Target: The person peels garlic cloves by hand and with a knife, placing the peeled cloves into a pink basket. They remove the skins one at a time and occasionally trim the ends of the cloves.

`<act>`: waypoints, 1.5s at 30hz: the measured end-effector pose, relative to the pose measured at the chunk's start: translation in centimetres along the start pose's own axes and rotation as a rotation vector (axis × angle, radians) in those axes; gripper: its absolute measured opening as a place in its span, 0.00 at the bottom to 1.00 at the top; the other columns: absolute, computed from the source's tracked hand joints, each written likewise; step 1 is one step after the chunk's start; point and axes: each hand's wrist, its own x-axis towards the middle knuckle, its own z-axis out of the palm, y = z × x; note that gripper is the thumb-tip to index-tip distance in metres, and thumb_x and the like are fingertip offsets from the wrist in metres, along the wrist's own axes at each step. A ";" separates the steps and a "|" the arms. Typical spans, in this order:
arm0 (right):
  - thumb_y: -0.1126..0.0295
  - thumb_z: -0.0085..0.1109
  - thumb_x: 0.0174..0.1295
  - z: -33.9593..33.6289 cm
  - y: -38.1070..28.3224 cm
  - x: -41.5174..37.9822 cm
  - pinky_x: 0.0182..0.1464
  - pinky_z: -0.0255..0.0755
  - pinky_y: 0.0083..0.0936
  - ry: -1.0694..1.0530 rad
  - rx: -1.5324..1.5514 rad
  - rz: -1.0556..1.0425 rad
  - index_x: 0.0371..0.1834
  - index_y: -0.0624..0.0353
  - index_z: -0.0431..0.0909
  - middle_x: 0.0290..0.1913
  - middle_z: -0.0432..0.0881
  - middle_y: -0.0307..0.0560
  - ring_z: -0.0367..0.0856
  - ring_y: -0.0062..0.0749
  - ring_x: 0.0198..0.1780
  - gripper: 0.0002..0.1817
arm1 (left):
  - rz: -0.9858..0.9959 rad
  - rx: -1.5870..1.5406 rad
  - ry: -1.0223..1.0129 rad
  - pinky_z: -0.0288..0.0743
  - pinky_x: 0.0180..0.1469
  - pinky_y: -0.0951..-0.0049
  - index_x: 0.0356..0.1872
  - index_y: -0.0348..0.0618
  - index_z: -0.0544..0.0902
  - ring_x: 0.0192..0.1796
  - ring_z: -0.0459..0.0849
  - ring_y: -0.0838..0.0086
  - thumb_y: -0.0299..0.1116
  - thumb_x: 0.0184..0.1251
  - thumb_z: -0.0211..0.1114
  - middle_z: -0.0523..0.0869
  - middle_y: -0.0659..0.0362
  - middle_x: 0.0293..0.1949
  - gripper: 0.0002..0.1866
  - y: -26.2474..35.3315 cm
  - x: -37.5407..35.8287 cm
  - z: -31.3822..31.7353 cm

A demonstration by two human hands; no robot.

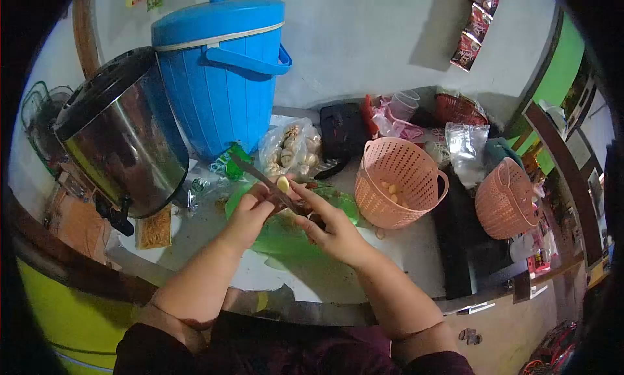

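A pale peeled garlic clove [283, 184] is pinched in the fingers of my left hand [250, 209]. My right hand [331, 228] grips a knife [257, 173], whose blade points up and left, across my left fingers and close beside the clove. The knife's handle is mostly hidden by my right hand. Under both hands lies a green plastic bag [286, 245] with dark scraps on it. To the right stands a pink perforated basket [396, 206] with several pale cloves [390, 191] at its bottom. Behind my hands sits a clear bag of garlic bulbs [291, 147].
A blue lidded bucket [221, 82] and a large steel container [130, 141] stand at the left. A black bag [344, 134] lies at the back. Farther right is a second pink basket [507, 202]. Coffee-like sachets [474, 30] hang on the wall.
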 end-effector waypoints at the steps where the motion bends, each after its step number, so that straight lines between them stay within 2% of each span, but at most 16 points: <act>1: 0.75 0.55 0.70 -0.1 -0.1 0.0 0.33 0.68 0.18 -0.008 -0.014 0.007 0.77 0.51 0.55 0.46 0.79 0.41 0.70 0.17 0.30 0.33 | 0.014 0.053 -0.016 0.69 0.66 0.69 0.67 0.40 0.69 0.60 0.79 0.71 0.25 0.75 0.51 0.81 0.55 0.58 0.21 -0.3 0.1 -0.2; 2: 0.75 0.55 0.70 -0.1 -0.2 0.0 0.33 0.68 0.18 -0.016 -0.027 0.013 0.77 0.50 0.55 0.46 0.79 0.41 0.70 0.17 0.30 0.34 | 0.028 0.106 -0.033 0.69 0.65 0.70 0.68 0.40 0.69 0.60 0.79 0.72 0.25 0.75 0.52 0.81 0.55 0.58 0.22 -0.5 0.1 -0.3; 5: 0.71 0.57 0.69 -0.3 0.0 0.0 0.55 0.72 0.29 -0.051 -0.022 0.068 0.77 0.50 0.56 0.61 0.76 0.57 0.78 0.32 0.51 0.34 | 0.152 0.290 -0.056 0.69 0.64 0.72 0.70 0.39 0.67 0.60 0.78 0.73 0.24 0.75 0.52 0.81 0.56 0.58 0.23 -0.6 -0.2 0.1; 9: 0.70 0.58 0.69 -0.3 -0.3 0.0 0.56 0.72 0.30 -0.042 -0.035 0.075 0.77 0.51 0.56 0.61 0.76 0.57 0.79 0.34 0.51 0.34 | 0.183 0.483 0.005 0.71 0.61 0.72 0.69 0.37 0.68 0.57 0.81 0.73 0.24 0.74 0.55 0.84 0.56 0.53 0.23 0.1 -0.8 1.1; 10: 0.70 0.58 0.69 -0.3 -0.5 0.0 0.56 0.72 0.31 -0.043 -0.036 0.080 0.77 0.52 0.56 0.61 0.76 0.57 0.79 0.34 0.52 0.34 | 0.267 0.545 0.010 0.72 0.60 0.72 0.67 0.36 0.70 0.56 0.82 0.74 0.23 0.71 0.57 0.86 0.56 0.50 0.24 -0.5 -0.7 0.6; 13: 0.69 0.58 0.69 -0.4 -0.3 0.0 0.57 0.71 0.31 -0.051 -0.012 0.099 0.76 0.54 0.56 0.63 0.75 0.57 0.79 0.35 0.56 0.34 | 0.200 0.479 0.057 0.72 0.60 0.72 0.64 0.35 0.73 0.56 0.82 0.74 0.22 0.68 0.59 0.86 0.56 0.49 0.23 -0.4 -0.7 0.9; 17: 0.68 0.58 0.69 -0.7 -0.1 0.0 0.59 0.70 0.29 -0.038 0.031 0.119 0.76 0.55 0.58 0.64 0.75 0.56 0.76 0.32 0.59 0.33 | 0.252 0.484 0.067 0.73 0.59 0.72 0.56 0.36 0.79 0.55 0.82 0.75 0.20 0.65 0.60 0.86 0.56 0.49 0.18 -0.6 -0.4 0.4; 19: 0.67 0.58 0.69 -0.8 0.0 0.1 0.57 0.70 0.28 -0.026 0.045 0.131 0.75 0.55 0.58 0.63 0.76 0.54 0.76 0.30 0.57 0.32 | 0.204 0.385 0.105 0.73 0.59 0.71 0.52 0.36 0.82 0.56 0.82 0.73 0.20 0.64 0.61 0.86 0.55 0.48 0.15 -0.3 -0.5 0.7; 20: 0.67 0.58 0.69 -0.9 -0.2 0.1 0.54 0.71 0.27 -0.017 0.046 0.135 0.75 0.55 0.58 0.61 0.77 0.53 0.77 0.29 0.53 0.32 | 0.187 0.466 0.113 0.74 0.59 0.71 0.51 0.36 0.83 0.56 0.82 0.72 0.21 0.63 0.62 0.87 0.54 0.49 0.14 -0.4 -0.5 0.4; 22: 0.67 0.56 0.70 -1.0 -0.3 0.0 0.40 0.72 0.21 -0.032 0.073 0.213 0.76 0.54 0.58 0.53 0.80 0.47 0.74 0.21 0.36 0.31 | 0.154 0.625 0.129 0.74 0.59 0.70 0.49 0.35 0.83 0.57 0.83 0.69 0.21 0.62 0.63 0.87 0.52 0.49 0.14 -0.6 -0.4 -0.2; 25: 0.68 0.57 0.70 -0.8 -0.8 0.0 0.32 0.66 0.19 -0.076 0.161 0.182 0.76 0.51 0.57 0.44 0.80 0.42 0.66 0.17 0.28 0.32 | 0.307 0.747 0.147 0.74 0.59 0.69 0.51 0.34 0.82 0.58 0.83 0.66 0.22 0.60 0.65 0.87 0.51 0.50 0.16 -0.4 -0.6 0.1; 26: 0.68 0.57 0.70 -0.8 -0.2 0.0 0.32 0.66 0.18 -0.104 0.179 0.152 0.77 0.49 0.56 0.40 0.78 0.40 0.67 0.17 0.29 0.33 | 0.308 0.731 0.156 0.74 0.59 0.69 0.53 0.35 0.82 0.58 0.83 0.66 0.20 0.59 0.65 0.86 0.49 0.52 0.19 -0.6 -0.6 0.1; 29: 0.69 0.57 0.70 -0.7 0.2 -0.1 0.32 0.66 0.18 -0.104 0.171 0.138 0.78 0.47 0.55 0.36 0.76 0.38 0.67 0.17 0.29 0.34 | 0.227 0.690 0.178 0.74 0.59 0.69 0.55 0.35 0.81 0.58 0.83 0.65 0.19 0.58 0.65 0.86 0.49 0.53 0.21 -0.2 -0.8 0.4; 33: 0.69 0.57 0.69 -0.7 -0.3 -0.2 0.31 0.66 0.17 -0.129 0.214 0.193 0.79 0.44 0.52 0.34 0.73 0.36 0.67 0.16 0.29 0.36 | 0.291 0.777 0.147 0.77 0.56 0.70 0.58 0.38 0.80 0.54 0.85 0.65 0.20 0.59 0.67 0.85 0.49 0.54 0.23 -0.1 -0.8 0.3; 36: 0.69 0.57 0.70 -0.7 0.0 -0.1 0.31 0.66 0.17 -0.149 0.233 0.187 0.78 0.44 0.53 0.35 0.73 0.37 0.67 0.16 0.29 0.36 | 0.307 0.859 0.175 0.77 0.55 0.70 0.58 0.39 0.80 0.54 0.86 0.65 0.21 0.59 0.68 0.85 0.49 0.53 0.23 0.4 -1.0 0.8; 45: 0.68 0.56 0.71 -1.0 -0.2 -0.2 0.29 0.65 0.17 -0.105 0.332 0.242 0.77 0.46 0.55 0.37 0.73 0.38 0.68 0.16 0.28 0.33 | 0.348 0.800 0.184 0.78 0.55 0.70 0.51 0.38 0.84 0.55 0.85 0.66 0.19 0.58 0.67 0.86 0.50 0.52 0.18 0.6 -0.8 0.7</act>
